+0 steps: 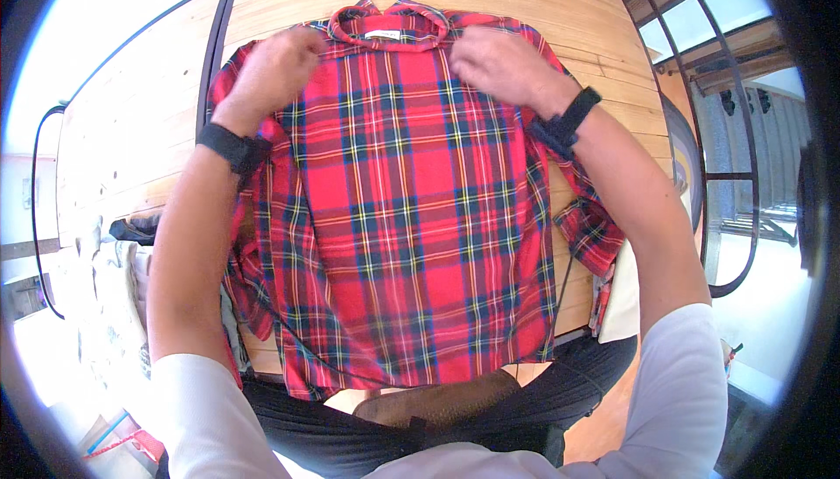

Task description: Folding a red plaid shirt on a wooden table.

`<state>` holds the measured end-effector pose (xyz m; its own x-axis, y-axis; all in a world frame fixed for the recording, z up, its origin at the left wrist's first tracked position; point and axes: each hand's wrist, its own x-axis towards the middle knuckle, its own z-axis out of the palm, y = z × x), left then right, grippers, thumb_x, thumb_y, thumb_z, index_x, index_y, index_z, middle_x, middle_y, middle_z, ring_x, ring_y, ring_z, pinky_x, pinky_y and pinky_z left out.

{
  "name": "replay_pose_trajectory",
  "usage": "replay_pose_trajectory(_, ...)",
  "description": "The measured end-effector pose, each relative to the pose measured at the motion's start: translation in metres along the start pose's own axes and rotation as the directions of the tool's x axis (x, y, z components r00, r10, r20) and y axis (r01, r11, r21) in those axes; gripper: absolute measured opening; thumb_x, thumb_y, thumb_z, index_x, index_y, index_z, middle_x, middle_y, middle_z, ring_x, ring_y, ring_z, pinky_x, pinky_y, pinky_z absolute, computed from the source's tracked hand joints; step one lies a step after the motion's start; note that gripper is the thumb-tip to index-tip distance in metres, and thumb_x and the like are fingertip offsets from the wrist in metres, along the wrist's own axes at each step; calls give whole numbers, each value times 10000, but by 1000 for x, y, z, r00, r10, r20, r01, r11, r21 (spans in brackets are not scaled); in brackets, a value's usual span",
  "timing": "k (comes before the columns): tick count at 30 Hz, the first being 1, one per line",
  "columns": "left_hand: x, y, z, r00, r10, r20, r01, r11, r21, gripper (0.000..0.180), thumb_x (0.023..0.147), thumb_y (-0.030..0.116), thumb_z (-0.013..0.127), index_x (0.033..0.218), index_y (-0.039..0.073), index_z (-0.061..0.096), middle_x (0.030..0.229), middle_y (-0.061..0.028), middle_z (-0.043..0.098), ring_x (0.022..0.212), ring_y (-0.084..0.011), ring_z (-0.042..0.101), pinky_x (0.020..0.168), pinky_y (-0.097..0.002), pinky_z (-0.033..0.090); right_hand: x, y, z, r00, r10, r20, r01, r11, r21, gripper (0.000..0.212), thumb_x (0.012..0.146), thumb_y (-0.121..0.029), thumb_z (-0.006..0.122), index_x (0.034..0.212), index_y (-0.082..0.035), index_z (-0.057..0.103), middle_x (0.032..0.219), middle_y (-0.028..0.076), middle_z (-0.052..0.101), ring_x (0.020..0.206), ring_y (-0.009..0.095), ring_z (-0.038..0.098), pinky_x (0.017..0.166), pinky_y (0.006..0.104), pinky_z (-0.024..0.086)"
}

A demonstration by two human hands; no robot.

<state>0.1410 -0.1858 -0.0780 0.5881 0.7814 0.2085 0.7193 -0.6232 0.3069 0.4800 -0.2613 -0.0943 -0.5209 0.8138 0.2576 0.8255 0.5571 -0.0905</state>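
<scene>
A red plaid shirt (398, 190) lies spread with its back up on the wooden table, collar at the far side and hem toward me. Inside the collar a white label (382, 34) shows. My left hand (278, 66) is closed at the left shoulder, its fingers curled down on the cloth. At the right shoulder my right hand (503, 63) is likewise closed, with the fingertips tucked under and partly hidden. One cuffed sleeve (591, 234) lies beside the body of the shirt on the right, and the other sleeve is partly behind my left arm.
The wooden table (604, 33) has a dark seam at left. Piled cloth (122, 278) lies at the left edge, and cream cloth (623, 295) hangs at the near right. A black metal frame (731, 173) stands at right. A thin dark cable runs near the hem.
</scene>
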Motion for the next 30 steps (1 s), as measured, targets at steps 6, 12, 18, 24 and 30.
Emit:
replay_pose_trajectory(6,0,10,36,927,359,-107,-333,922,199,587,833,-2,519,1413,81,503,1464,-223,462,1382,-408,414,1152,-489,334,24,-24,16,994,-98,40,96,994,50,223,902,-151,594,1085,-29,631,1070,164,614,1044,362,609,885,456,510)
replay_pose_trajectory(12,24,24,48,895,-14,-447,46,997,60,660,880,97,574,1510,80,379,1563,-224,345,1446,-409,320,1204,-499,261,36,4,1,859,210,-468,-317,935,-161,406,862,-130,612,1231,34,568,1201,199,603,1086,406,597,944,475,523)
replay_pose_trajectory(18,-15,74,55,996,73,52,-82,976,202,584,892,226,672,1429,69,506,1526,-200,422,1400,-402,396,1176,-497,316,-50,-19,-32,956,293,2,-293,954,64,488,867,-264,692,1228,51,598,1222,215,598,1125,390,591,1008,429,476)
replay_pose_trajectory(24,-77,140,12,987,141,74,-145,988,46,549,931,277,671,1392,14,530,1412,-230,536,1333,-382,483,1142,-462,368,-176,-8,-104,852,523,27,-524,851,45,588,865,-452,708,1184,36,629,1172,218,653,1115,359,626,951,424,499)
replay_pose_trajectory(30,-187,298,23,896,400,194,-328,890,-317,472,915,229,682,1301,-25,585,1283,-244,623,1194,-382,599,1031,-428,476,-329,-38,-112,545,823,158,-837,546,39,794,787,-585,747,1243,51,609,1185,268,652,1087,374,646,947,435,504)
